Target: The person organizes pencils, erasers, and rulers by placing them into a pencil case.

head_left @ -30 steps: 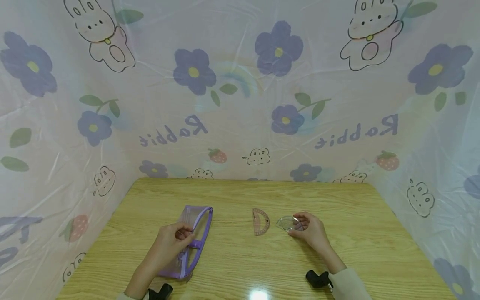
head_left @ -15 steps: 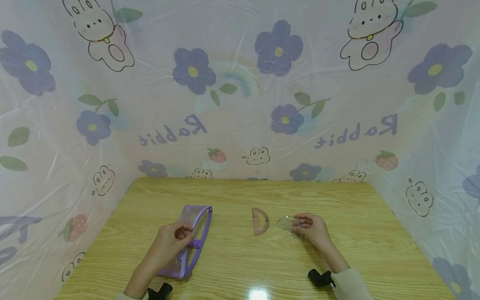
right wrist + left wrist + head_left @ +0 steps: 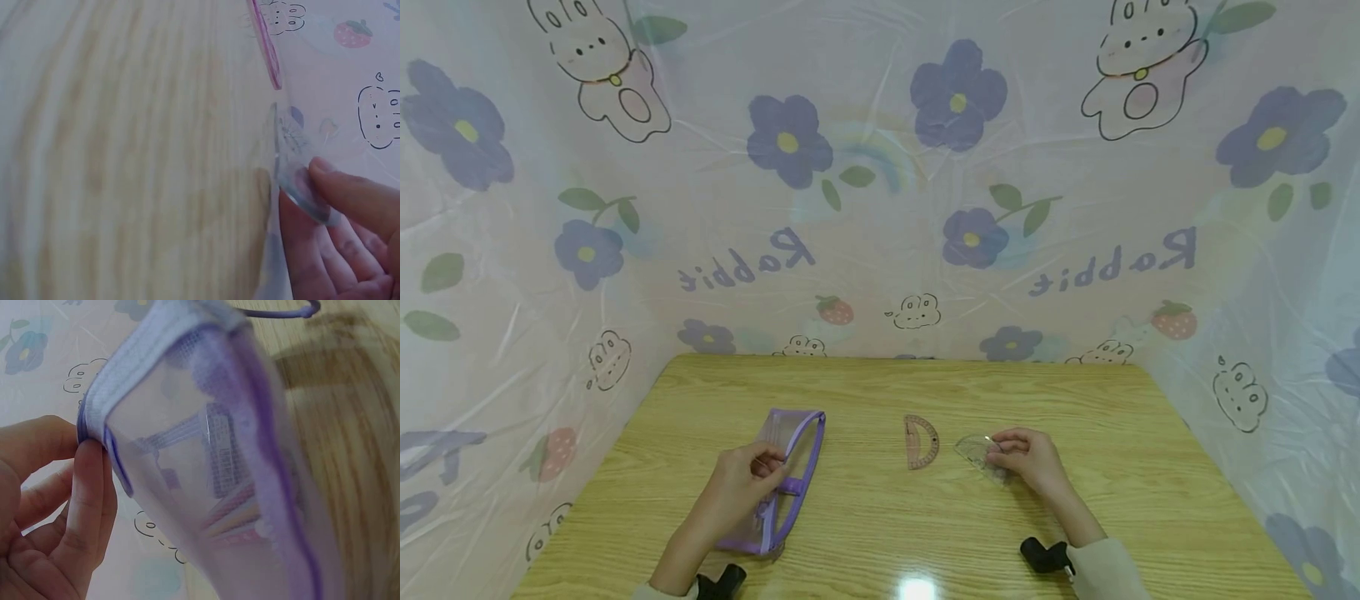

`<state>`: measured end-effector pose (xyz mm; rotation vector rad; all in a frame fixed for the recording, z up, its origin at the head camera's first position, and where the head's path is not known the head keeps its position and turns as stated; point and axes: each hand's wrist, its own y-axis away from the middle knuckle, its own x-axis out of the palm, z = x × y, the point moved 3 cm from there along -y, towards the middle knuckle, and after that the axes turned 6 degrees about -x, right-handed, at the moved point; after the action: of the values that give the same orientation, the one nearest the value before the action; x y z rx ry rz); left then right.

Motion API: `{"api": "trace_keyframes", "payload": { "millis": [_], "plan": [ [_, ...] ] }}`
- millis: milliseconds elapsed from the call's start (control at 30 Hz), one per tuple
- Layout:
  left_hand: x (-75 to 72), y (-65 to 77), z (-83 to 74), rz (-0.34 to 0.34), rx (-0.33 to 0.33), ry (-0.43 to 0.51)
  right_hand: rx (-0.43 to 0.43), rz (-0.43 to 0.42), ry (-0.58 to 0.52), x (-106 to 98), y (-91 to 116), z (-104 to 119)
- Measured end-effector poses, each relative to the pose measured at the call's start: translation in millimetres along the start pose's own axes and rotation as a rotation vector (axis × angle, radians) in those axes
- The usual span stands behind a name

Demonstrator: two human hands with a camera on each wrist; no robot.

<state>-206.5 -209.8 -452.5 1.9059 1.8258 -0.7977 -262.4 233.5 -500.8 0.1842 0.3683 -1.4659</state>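
My left hand (image 3: pixel 741 483) pinches the edge of a see-through purple pencil case (image 3: pixel 808 475) between thumb and finger. The case's mouth gapes open toward the middle of the table. Through its mesh side in the left wrist view, several slim sticks (image 3: pixel 234 515) and a piece with a barcode label (image 3: pixel 220 450) show blurred. My right hand (image 3: pixel 1037 467) pinches a clear protractor (image 3: pixel 976 452) between thumb and fingers; its right part is hidden by them. In the right wrist view the clear protractor (image 3: pixel 294 150) appears nearly edge-on. A pink protractor (image 3: pixel 913 442) lies flat between the hands.
Wood-grain table (image 3: pixel 865 533) spreads under everything. A patterned curtain (image 3: pixel 880 200) with flowers and rabbits hangs along the back and both sides. Black wrist mounts (image 3: pixel 1045 556) sit by each sleeve.
The clear protractor has turned in my right hand, its straight edge now slanting down to the right. That hand has shifted slightly right. My left hand and the pencil case look unmoved.
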Motion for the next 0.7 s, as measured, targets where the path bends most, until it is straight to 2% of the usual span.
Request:
{"api": "trace_keyframes", "payload": {
  "millis": [167, 367, 700],
  "plan": [
    [-0.7, -0.3, 0.2, 0.003, 0.001, 0.002, 0.011, 0.000, -0.008, 0, 1, 2],
    [0.0, -1.6, 1.6, -0.006, 0.032, 0.007, 0.043, 0.016, -0.067, 4, 2, 8],
    [-0.8, -1.9, 0.7, 0.001, 0.053, 0.017, 0.032, 0.050, -0.125, 16, 1, 19]
  ]
}}
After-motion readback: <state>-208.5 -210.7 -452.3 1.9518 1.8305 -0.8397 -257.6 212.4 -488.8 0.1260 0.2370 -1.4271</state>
